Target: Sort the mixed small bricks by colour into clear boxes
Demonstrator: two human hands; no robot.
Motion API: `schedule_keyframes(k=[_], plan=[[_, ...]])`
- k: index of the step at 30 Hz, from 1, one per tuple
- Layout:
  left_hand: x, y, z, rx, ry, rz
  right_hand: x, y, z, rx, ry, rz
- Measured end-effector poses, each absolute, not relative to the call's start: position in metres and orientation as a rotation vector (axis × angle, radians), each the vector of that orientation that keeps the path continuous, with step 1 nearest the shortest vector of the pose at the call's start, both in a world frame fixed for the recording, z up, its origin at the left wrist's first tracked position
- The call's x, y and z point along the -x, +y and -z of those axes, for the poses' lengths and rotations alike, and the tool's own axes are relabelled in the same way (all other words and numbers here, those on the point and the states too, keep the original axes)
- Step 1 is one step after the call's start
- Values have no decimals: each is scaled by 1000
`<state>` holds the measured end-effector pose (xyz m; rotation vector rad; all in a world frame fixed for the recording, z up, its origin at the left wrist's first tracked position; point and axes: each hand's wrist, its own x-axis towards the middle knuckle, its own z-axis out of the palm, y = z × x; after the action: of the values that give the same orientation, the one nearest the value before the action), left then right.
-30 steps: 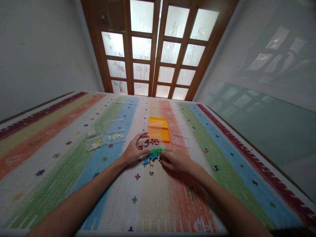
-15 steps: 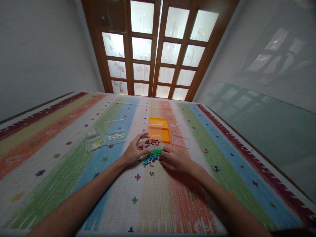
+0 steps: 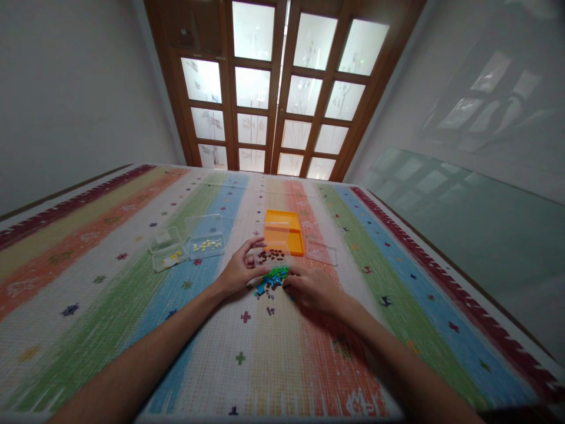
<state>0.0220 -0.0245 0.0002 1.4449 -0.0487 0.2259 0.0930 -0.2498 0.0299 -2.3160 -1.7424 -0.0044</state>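
My left hand (image 3: 239,270) curls round the left end of a clear plastic box (image 3: 289,257), fingers at its far side and thumb along its near edge. Several small brown building bricks (image 3: 271,255) lie in this box. Just in front of it, a loose pile of green and blue bricks (image 3: 274,279) is spread on the tablecloth, with a few small grey ones (image 3: 271,311) nearer me. At the right side of the pile is my right hand (image 3: 312,287), its fingers pressed together and pointing down; whatever is between the fingertips is hidden.
An orange two-part tray (image 3: 283,219) stands behind the clear box, beside a clear lid or shallow tray (image 3: 322,253). To the left are two open clear boxes, one with cream pieces (image 3: 206,245), one with yellow pieces (image 3: 173,258). A striped cloth (image 3: 212,365) covers the table.
My right hand has shifted slightly left along the edge of the pile. The left hand and the box stay in place.
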Motion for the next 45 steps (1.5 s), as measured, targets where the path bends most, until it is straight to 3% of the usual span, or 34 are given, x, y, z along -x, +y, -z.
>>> schedule_keyframes(k=[10,19,34,45], plan=[[-20,-26,-3,-1436,-42,-205,-85,-248,-30,2430,-1702,59],[-19,-26,-6,-1457,-59,-196,-86,-243,-66,2257,-1669,131],[-19,-23,-3,-1449,-92,-166,-135,-193,-71,2230,-1734,-227],[-20,-23,-3,-1457,-76,-160,-138,-197,-74,2216,-1710,-147]])
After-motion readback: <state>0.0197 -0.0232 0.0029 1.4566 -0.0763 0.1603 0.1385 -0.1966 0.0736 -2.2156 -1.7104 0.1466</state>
